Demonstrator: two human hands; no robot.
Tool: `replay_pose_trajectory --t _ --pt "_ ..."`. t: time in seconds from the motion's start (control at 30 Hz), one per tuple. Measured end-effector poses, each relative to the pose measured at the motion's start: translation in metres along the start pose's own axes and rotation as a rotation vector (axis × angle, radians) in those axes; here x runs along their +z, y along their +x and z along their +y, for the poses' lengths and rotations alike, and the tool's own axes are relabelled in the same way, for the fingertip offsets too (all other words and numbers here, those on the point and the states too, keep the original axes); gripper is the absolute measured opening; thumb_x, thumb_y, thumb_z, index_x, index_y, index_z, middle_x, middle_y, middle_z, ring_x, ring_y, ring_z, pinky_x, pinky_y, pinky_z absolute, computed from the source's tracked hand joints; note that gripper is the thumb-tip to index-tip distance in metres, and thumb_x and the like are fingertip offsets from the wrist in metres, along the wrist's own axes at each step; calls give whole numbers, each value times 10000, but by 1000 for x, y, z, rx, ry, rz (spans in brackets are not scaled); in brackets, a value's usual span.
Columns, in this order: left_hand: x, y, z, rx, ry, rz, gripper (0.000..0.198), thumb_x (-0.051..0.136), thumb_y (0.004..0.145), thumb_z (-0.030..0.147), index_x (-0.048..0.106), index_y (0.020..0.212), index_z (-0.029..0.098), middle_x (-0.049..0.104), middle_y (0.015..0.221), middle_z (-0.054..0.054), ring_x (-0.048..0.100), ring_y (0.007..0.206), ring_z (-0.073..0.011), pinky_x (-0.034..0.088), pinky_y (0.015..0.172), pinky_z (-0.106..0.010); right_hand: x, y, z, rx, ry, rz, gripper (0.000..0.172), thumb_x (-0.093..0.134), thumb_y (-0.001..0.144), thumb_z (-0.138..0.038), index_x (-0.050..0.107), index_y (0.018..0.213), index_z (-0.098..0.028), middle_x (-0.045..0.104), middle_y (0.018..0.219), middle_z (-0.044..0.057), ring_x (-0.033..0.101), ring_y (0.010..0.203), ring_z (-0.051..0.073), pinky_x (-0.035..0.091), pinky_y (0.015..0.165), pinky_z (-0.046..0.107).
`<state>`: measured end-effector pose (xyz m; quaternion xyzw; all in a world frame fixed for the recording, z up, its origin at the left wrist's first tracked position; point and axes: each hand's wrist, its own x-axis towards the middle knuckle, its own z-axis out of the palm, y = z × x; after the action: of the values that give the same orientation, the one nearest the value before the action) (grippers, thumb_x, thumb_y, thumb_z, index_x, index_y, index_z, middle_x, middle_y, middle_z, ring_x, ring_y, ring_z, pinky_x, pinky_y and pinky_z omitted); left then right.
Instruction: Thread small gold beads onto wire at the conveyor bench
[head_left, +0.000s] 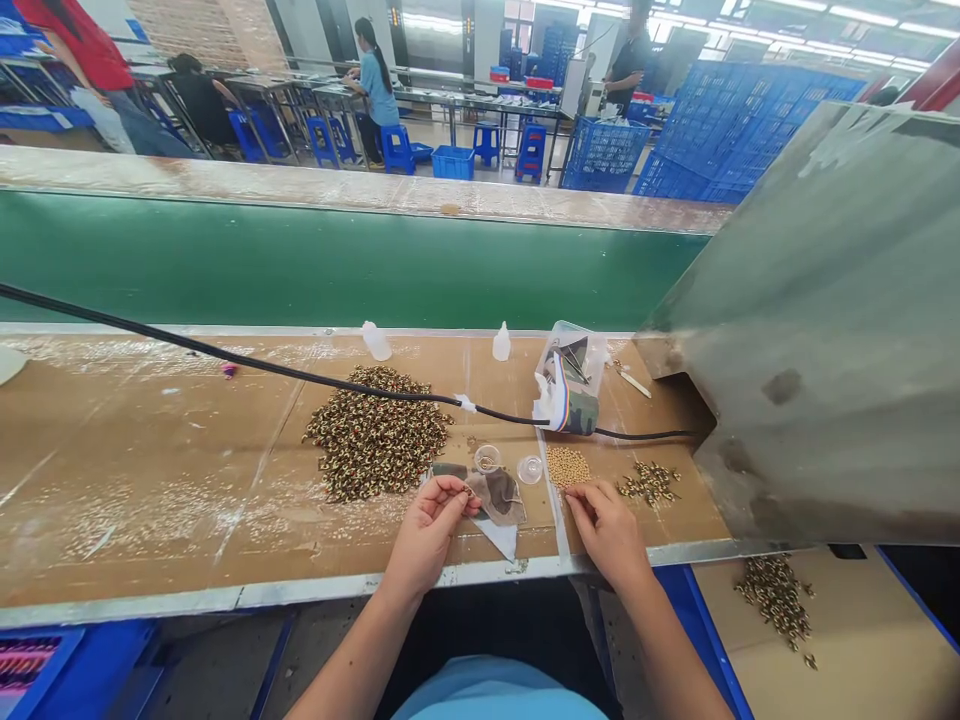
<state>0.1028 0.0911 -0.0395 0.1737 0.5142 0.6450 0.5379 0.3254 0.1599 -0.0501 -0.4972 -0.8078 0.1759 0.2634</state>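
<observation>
My left hand (435, 515) is closed in a pinch on a small dark metal piece (469, 491), too small to make out fully. It is held above a camouflage cloth (504, 495) with a white corner. My right hand (606, 525) has its thumb and forefinger together at the near edge of a flat patch of small round tan beads (568, 467); what lies between the fingertips cannot be made out. To the left is a big heap of small gold-and-dark pieces with red spots (379, 435). A smaller group of similar pieces (649, 483) lies right of the beads.
Two small clear cups (487, 458) stand behind the cloth. A black cable (337, 382) crosses the bench to a clear plastic box (592, 340) with tools. Two white bottles (502, 343) stand farther back. A grey metal housing (840, 340) bounds the right; a green belt (337, 265) runs behind.
</observation>
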Motion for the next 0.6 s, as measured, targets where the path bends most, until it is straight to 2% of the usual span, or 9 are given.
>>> replay_pose_trajectory --t 0.17,0.4,0.5,0.6 --pt "1 -1 0 -2 -2 4 289 784 585 314 587 732 160 634 649 4 625 646 -131 482 674 -254 2 -1 -4 40 -53 -1 365 381 911 -421 625 747 -204 613 725 35 563 576 129 445 540 247" --pt "-2 1 -3 11 0 -3 265 762 614 309 585 746 163 632 658 3 622 649 -133 476 670 -258 13 3 -12 19 -171 59 483 289 932 -491 642 753 -215 647 751 39 609 622 141 427 539 249" --pt "-1 -2 -3 24 -22 6 249 742 637 307 574 752 164 630 648 4 616 629 -127 469 640 -252 14 0 -6 -40 -147 84 543 269 915 -554 660 744 -217 656 730 53 614 602 152 451 536 263" --pt "1 -3 -3 2 -75 -23 291 758 608 319 541 722 161 622 597 6 605 562 -118 462 607 -251 20 -1 12 -73 -74 152 551 334 845 -653 679 719 -242 660 709 64 612 565 176 472 494 294"
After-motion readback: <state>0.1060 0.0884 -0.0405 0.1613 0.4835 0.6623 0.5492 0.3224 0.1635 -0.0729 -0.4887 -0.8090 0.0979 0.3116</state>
